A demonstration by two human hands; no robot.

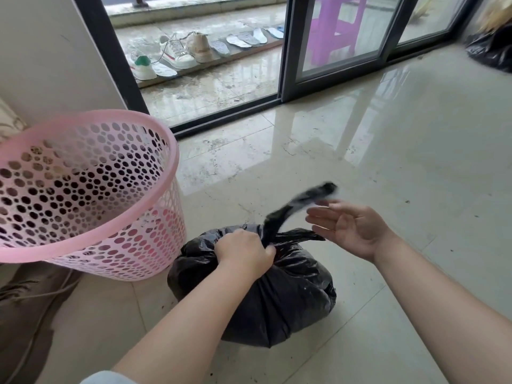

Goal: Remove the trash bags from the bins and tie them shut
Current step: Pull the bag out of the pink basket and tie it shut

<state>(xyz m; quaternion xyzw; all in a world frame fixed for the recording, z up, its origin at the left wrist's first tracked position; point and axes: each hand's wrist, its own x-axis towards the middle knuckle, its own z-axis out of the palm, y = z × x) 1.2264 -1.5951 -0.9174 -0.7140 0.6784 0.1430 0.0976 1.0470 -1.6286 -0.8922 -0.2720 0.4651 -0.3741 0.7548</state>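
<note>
A full black trash bag [279, 295] sits on the tiled floor in front of me, its top gathered into a neck. My left hand [243, 252] grips that neck, fingers curled round the plastic. Two twisted ends stick out of the neck: one lies toward the right, the other [302, 202] flies up, blurred by motion. My right hand [349, 227] hovers just right of the neck with straight, spread fingers, holding nothing and close to the raised end. A pink perforated bin [91, 195] stands to the left, with no bag in it.
A second black bag [493, 51] lies at the far right by the glass sliding door [288, 48]. Shoes [177, 52] and insoles line the balcony outside, near a purple stool [335, 29]. A brown cloth [30, 309] lies at the lower left.
</note>
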